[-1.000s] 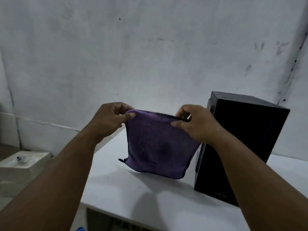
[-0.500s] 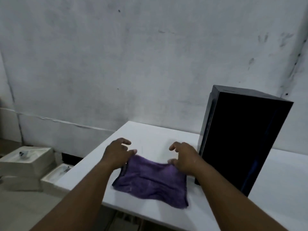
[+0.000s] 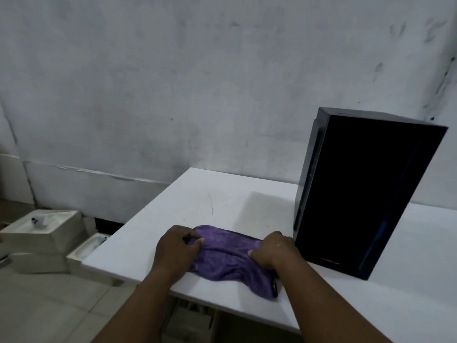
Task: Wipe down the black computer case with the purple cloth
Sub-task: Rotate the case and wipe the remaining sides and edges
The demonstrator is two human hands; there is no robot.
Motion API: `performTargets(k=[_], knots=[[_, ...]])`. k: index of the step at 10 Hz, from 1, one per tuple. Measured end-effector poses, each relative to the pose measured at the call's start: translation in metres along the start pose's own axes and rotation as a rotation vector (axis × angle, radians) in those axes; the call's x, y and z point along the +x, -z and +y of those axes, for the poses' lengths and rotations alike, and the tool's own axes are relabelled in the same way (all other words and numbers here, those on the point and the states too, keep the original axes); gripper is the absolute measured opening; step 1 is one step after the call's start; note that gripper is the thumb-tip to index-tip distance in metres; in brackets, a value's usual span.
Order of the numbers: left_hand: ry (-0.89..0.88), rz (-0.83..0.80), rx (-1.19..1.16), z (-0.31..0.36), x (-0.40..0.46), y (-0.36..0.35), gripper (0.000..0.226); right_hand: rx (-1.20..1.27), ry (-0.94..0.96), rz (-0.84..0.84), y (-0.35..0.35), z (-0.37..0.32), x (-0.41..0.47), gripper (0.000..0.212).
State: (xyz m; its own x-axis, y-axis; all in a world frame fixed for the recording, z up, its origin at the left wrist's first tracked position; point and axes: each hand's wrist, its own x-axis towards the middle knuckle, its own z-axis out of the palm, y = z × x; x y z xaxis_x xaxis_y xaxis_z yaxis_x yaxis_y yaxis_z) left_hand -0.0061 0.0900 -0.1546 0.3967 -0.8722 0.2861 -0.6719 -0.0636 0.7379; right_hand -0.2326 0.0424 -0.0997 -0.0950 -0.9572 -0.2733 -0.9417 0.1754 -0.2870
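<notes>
Head view:
Purple cloth (image 3: 230, 258): lies bunched on the white desk (image 3: 222, 201) near its front edge, at about 6 o'clock in the picture; one corner reaches toward the desk's edge at lower right.
Left hand (image 3: 176, 246): at the cloth's left end, about 7 o'clock from the picture's middle; fingers curled down, thumb and fingers pinching the fabric.
Right hand (image 3: 273, 250): at the cloth's right end, about 5 o'clock; fingers curled, thumb tucked against the fabric, gripping it. The knuckles are just beside the lower front corner of the case; whether they touch it I cannot tell.
Black computer case (image 3: 366, 194): stands upright on the desk at 3 o'clock, well toward the right; dark glossy side panel faces the camera. The cloth lies at the case's 8 o'clock, not on it.
Wall (image 3: 197, 82): grey, scuffed, behind the desk from 9 to 3 o'clock.
White boxes (image 3: 42, 233): stacked on the floor (image 3: 49, 305) at 8 o'clock, left of the desk, well apart from the cloth.
</notes>
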Motion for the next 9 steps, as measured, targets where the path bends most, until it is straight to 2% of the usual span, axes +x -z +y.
performTargets(k=[1, 2, 3, 4, 5, 6, 7, 8, 9], knots=[[-0.030, 0.017, 0.035, -0.003, -0.001, -0.002, 0.012, -0.040, 0.007, -0.033, 0.002, -0.009, 0.001, 0.066], [-0.051, 0.030, 0.043, -0.003, -0.001, -0.004, 0.019, 0.061, 0.069, -0.018, 0.013, -0.019, -0.009, 0.016], [-0.065, 0.038, 0.055, 0.001, -0.001, -0.003, 0.047, 0.284, 0.107, 0.121, 0.020, -0.033, -0.019, 0.013], [-0.022, 0.036, -0.054, 0.010, -0.004, 0.002, 0.061, 0.445, 0.296, 0.184, 0.017, -0.063, -0.034, 0.020], [0.029, 0.011, -0.138, 0.011, -0.005, 0.006, 0.074, 0.616, 0.453, -0.002, 0.013, -0.086, -0.050, 0.022], [0.059, -0.003, -0.058, 0.003, 0.000, 0.004, 0.065, 0.596, 0.501, 0.061, 0.018, -0.087, -0.058, 0.030], [0.080, -0.005, 0.042, -0.002, 0.005, -0.002, 0.025, 0.678, 0.509, 0.159, 0.034, -0.066, -0.071, 0.028], [0.109, -0.066, 0.019, 0.006, 0.005, 0.002, 0.052, 0.820, 0.548, 0.254, 0.061, -0.037, -0.096, 0.020], [0.244, -0.101, 0.056, 0.033, 0.012, 0.018, 0.107, 1.041, 0.725, 0.463, 0.098, -0.003, -0.152, 0.020]])
